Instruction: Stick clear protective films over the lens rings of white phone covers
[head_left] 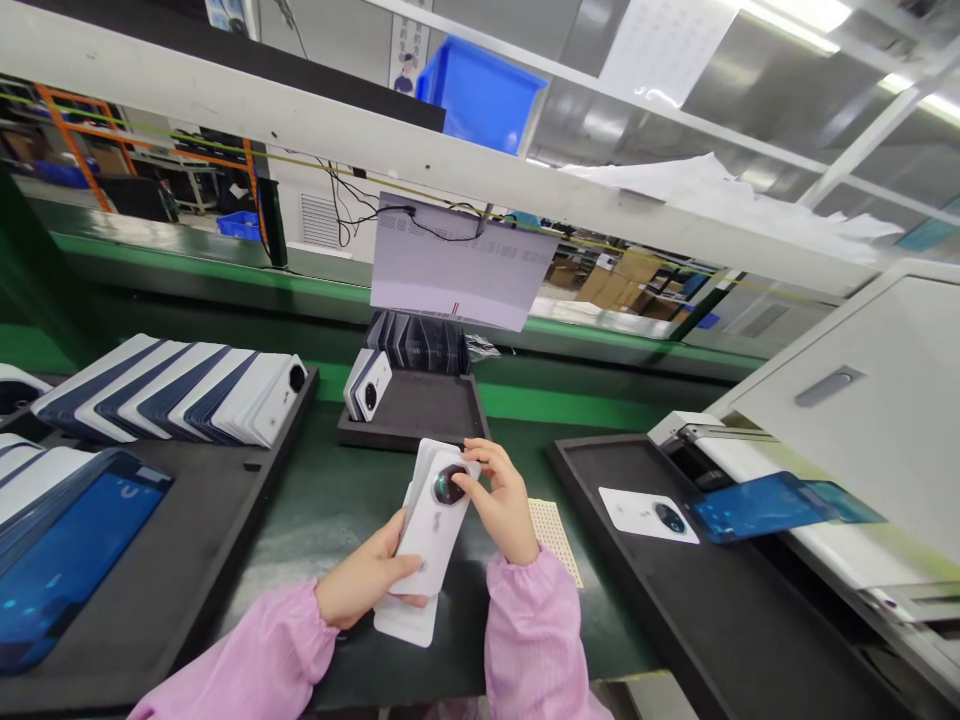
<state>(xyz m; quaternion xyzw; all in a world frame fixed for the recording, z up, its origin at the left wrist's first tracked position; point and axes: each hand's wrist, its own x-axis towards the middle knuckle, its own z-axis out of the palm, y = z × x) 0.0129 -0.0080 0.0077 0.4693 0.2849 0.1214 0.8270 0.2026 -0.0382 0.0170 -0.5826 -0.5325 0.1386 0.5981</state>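
Note:
Several white phone back covers (429,545) are fanned out in a loose stack above the green bench. My left hand (369,572) is closed around their left edge, thumb on the face of the front cover. At the upper right corner, my right hand (501,492) pinches the front cover, its thumb by the round black camera ring (450,485) and its fingers over the top edge. Lower covers stick out below my left hand. Beneath my right wrist lies a cream sheet of small dots (553,540) on the bench.
Left, a black foam tray (217,530) carries rows of white covers (172,385) and blue-filmed panels (71,560). A smaller black tray (431,405) stands ahead, below a grey panel (457,260). Right, another tray (720,610) bears a white cover (649,515) beside a white machine (847,400).

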